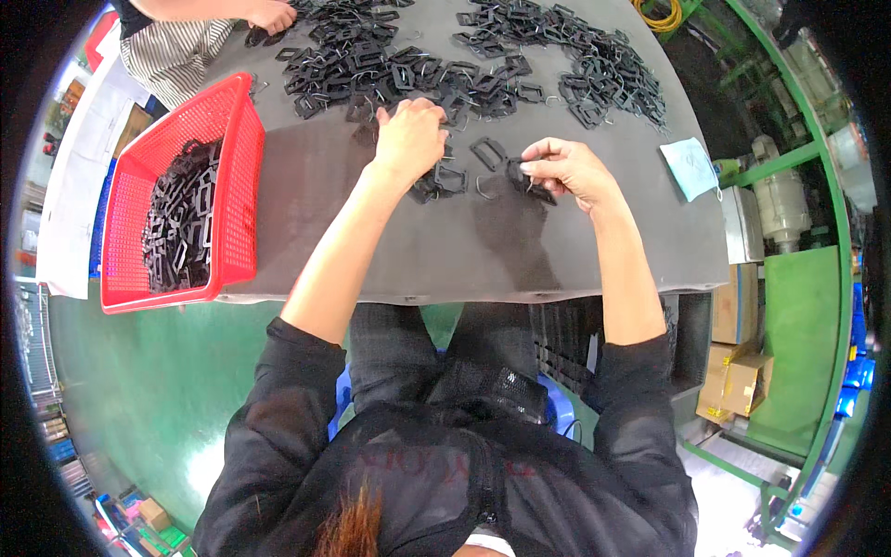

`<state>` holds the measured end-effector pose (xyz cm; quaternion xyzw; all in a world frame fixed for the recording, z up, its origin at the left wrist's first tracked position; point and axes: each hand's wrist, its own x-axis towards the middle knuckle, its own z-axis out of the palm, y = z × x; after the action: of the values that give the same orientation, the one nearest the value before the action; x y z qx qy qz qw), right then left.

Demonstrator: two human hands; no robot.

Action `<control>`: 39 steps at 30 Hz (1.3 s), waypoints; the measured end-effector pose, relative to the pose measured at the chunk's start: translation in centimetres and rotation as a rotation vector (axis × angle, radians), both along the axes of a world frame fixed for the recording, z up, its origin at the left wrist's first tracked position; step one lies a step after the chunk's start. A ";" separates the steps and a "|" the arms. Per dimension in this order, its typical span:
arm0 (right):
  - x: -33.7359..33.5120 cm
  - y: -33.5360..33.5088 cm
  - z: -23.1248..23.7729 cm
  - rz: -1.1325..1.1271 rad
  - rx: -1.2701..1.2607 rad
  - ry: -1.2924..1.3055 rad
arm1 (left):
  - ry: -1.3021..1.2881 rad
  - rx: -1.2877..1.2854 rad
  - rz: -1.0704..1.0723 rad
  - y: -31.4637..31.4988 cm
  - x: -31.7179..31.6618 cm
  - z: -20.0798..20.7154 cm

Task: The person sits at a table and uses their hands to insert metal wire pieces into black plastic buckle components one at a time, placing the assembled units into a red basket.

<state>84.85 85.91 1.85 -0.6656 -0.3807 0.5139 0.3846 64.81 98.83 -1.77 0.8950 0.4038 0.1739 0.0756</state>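
My right hand (568, 174) pinches a black plastic buckle (538, 192) between thumb and fingers, just above the table. Beside it lies another black rectangular buckle frame (486, 152) and a thin bent metal hook (484, 188). My left hand (410, 137) is palm down at the near edge of a large pile of black buckles with metal hooks (362, 70). Its fingers are curled and their tips are hidden, so what they hold does not show. Below its wrist side lies a small cluster of buckles (447, 180).
A red perforated basket (243, 200) of black buckles stands at the table's left edge. Another pile of buckles (613, 84) lies far right, with a light blue face mask (689, 169) nearer. Across the grey table (316, 241), a person's hand (271, 15) touches parts. Green metal framing (780, 165) stands right.
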 end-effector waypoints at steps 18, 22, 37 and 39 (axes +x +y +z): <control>1.9 -1.1 0.9 -0.165 0.247 0.242 | -0.436 -0.024 -0.183 -8.2 2.4 -2.3; -0.2 -0.4 2.8 -0.169 0.830 -0.240 | -0.569 -0.020 -0.170 -9.0 2.4 -3.1; 0.6 0.7 0.0 -0.117 0.468 -0.709 | -0.663 0.091 -0.230 -10.2 1.7 -3.6; 2.1 1.0 -0.5 -0.238 0.352 -0.290 | -0.683 0.097 -0.221 -10.1 2.0 -3.6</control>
<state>86.94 86.89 1.39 -0.6952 -0.4344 0.2903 0.4936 66.79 88.71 -5.35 0.8260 0.2473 0.4727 0.1820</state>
